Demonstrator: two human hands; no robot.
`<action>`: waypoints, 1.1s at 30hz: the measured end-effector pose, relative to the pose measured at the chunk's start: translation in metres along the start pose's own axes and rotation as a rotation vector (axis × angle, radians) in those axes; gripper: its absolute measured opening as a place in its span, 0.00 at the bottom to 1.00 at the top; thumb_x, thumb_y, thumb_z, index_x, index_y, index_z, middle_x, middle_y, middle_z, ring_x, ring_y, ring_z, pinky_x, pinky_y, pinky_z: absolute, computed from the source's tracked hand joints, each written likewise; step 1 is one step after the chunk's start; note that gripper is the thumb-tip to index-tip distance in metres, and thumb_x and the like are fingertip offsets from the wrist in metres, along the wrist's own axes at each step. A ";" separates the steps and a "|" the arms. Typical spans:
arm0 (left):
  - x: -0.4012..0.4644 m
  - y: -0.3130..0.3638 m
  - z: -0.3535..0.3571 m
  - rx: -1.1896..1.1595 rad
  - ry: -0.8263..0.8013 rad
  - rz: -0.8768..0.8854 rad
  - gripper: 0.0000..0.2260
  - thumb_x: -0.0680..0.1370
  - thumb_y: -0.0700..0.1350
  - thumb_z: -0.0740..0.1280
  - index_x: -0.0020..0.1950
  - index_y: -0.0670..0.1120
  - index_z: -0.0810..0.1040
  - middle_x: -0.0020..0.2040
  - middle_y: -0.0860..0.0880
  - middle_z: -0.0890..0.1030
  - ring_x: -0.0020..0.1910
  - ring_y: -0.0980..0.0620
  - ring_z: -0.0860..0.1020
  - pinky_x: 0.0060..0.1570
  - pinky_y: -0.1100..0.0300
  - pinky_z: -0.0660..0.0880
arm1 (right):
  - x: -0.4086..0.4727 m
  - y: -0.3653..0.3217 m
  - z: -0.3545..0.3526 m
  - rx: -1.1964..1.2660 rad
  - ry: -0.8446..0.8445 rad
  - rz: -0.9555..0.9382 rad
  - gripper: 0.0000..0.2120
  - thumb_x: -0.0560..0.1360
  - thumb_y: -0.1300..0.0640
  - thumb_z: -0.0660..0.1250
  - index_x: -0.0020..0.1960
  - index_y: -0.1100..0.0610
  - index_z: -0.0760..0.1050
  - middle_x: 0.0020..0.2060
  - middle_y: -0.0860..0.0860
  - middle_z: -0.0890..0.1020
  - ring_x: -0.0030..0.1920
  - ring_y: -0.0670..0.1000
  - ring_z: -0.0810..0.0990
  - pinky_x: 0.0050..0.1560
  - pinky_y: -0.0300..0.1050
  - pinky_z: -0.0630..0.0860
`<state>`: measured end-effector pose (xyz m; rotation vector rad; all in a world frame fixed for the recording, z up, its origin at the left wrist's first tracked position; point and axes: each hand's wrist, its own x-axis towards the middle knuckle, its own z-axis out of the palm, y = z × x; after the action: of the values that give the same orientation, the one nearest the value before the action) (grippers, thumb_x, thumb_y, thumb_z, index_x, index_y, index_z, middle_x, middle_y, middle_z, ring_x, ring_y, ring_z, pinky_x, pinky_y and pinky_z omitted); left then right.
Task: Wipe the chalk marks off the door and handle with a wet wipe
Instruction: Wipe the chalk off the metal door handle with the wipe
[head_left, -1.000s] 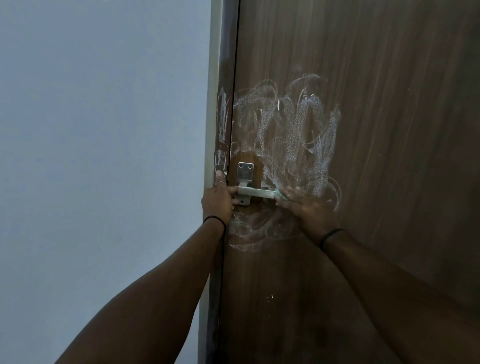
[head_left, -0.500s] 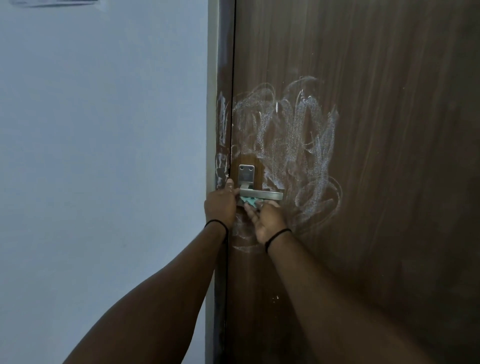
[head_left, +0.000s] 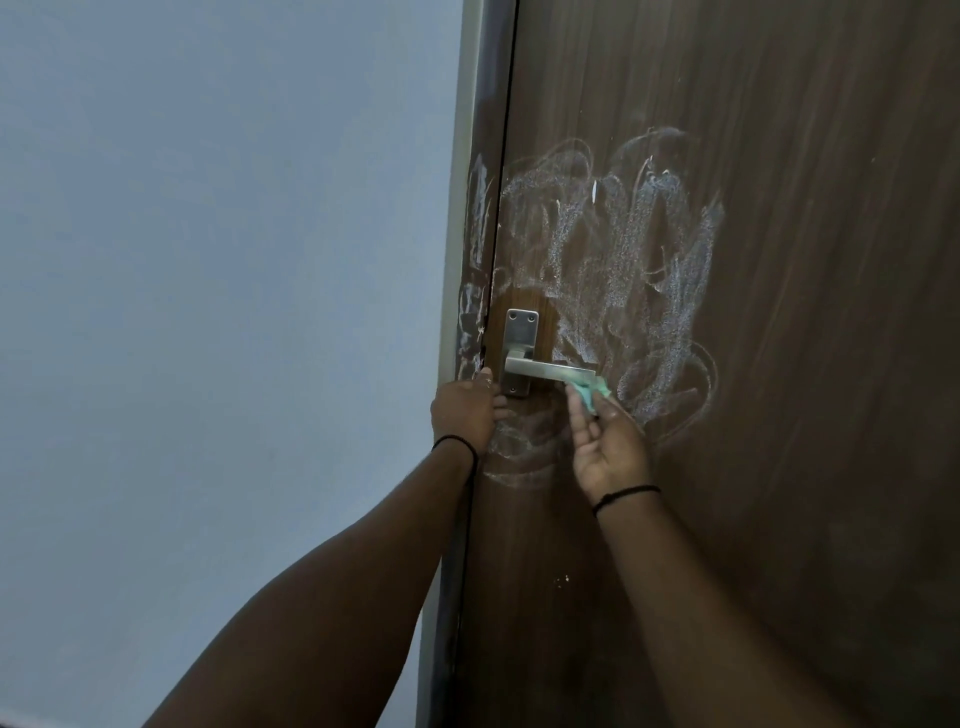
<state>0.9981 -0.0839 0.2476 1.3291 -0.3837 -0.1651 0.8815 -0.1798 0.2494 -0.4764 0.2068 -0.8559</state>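
A dark brown wooden door carries white chalk scribbles above and to the right of its silver lever handle. More chalk streaks the door frame and the patch below the handle. My right hand pinches a crumpled green wet wipe against the underside of the lever's free end. My left hand rests against the door edge just left of the handle plate, fingers touching the door near the plate's lower corner.
A pale blue-grey wall fills the left half of the view. The door frame runs vertically between wall and door. Both wrists wear thin black bands.
My right hand has slid with the wipe from under the lever's base out to its free end on the right. My left hand stays at the door edge.
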 end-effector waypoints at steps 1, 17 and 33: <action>-0.001 -0.002 -0.001 0.002 0.006 -0.011 0.14 0.80 0.51 0.65 0.43 0.42 0.82 0.40 0.44 0.85 0.38 0.47 0.85 0.39 0.56 0.81 | -0.002 -0.006 -0.003 0.019 0.020 -0.022 0.15 0.79 0.68 0.63 0.65 0.68 0.72 0.56 0.66 0.80 0.52 0.56 0.84 0.43 0.41 0.83; -0.007 0.012 0.004 0.121 0.053 0.188 0.15 0.75 0.55 0.60 0.35 0.55 0.82 0.39 0.49 0.84 0.44 0.46 0.83 0.48 0.47 0.80 | 0.013 0.010 0.069 -1.868 -0.372 -0.865 0.13 0.79 0.63 0.59 0.56 0.52 0.81 0.50 0.54 0.84 0.46 0.52 0.80 0.44 0.42 0.75; 0.003 0.026 0.009 0.308 0.157 0.441 0.15 0.83 0.47 0.56 0.44 0.45 0.80 0.37 0.51 0.79 0.35 0.59 0.73 0.31 0.69 0.65 | 0.061 0.012 0.090 -1.824 -0.391 -0.953 0.06 0.70 0.63 0.72 0.43 0.54 0.85 0.44 0.51 0.82 0.42 0.48 0.79 0.43 0.40 0.75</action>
<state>0.9946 -0.0868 0.2748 1.5131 -0.5742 0.3778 0.9612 -0.1916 0.3231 -2.5736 0.3718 -1.2832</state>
